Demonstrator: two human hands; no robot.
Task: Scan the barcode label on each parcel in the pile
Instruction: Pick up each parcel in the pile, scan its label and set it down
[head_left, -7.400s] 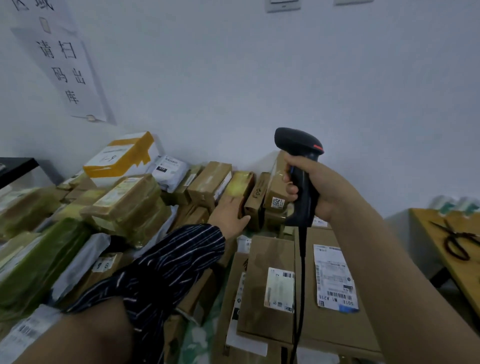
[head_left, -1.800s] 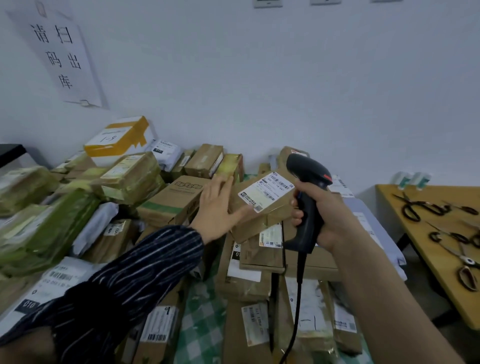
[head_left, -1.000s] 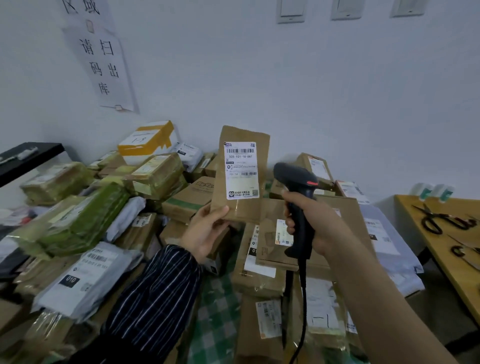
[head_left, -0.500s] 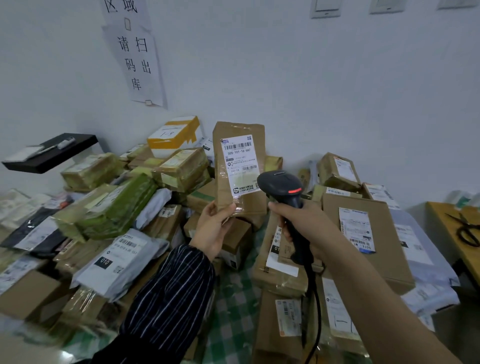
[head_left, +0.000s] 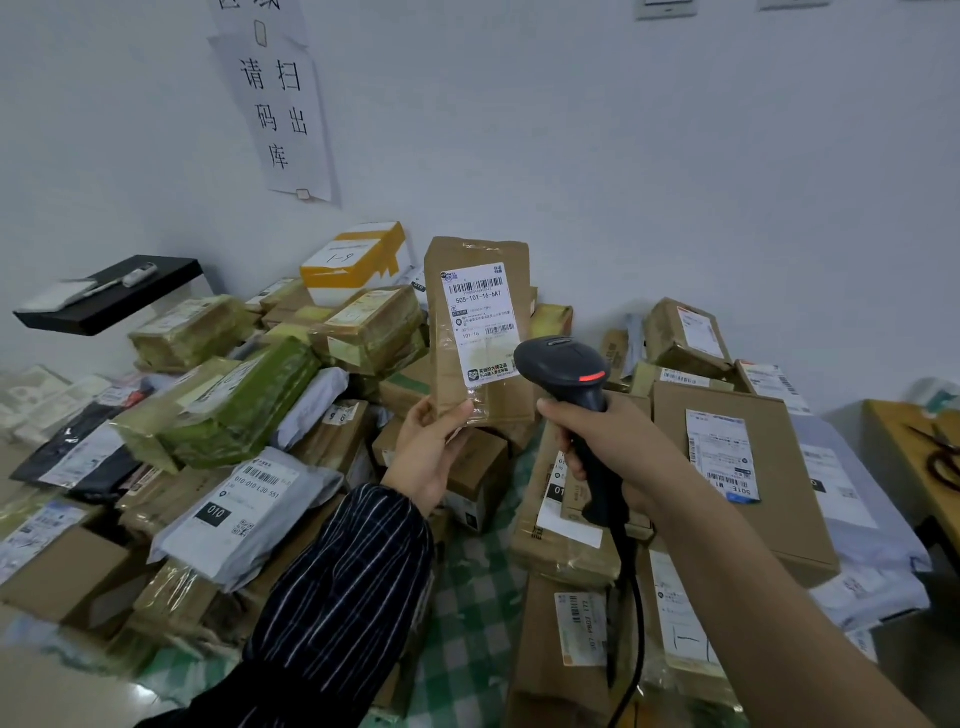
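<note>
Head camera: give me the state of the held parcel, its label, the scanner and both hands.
brown parcel: held upright, printed side toward camera
label: stuck flat, upper barcode uncovered
scanner: head pointed at the label
left hand: grips the parcel's lower end
right hand: grips the scanner handle

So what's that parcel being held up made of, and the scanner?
The held parcel looks like matte brown kraft paper, creased, with glossy clear tape over its white label. The scanner seems hard black plastic, slightly shiny, with a red strip.
</note>
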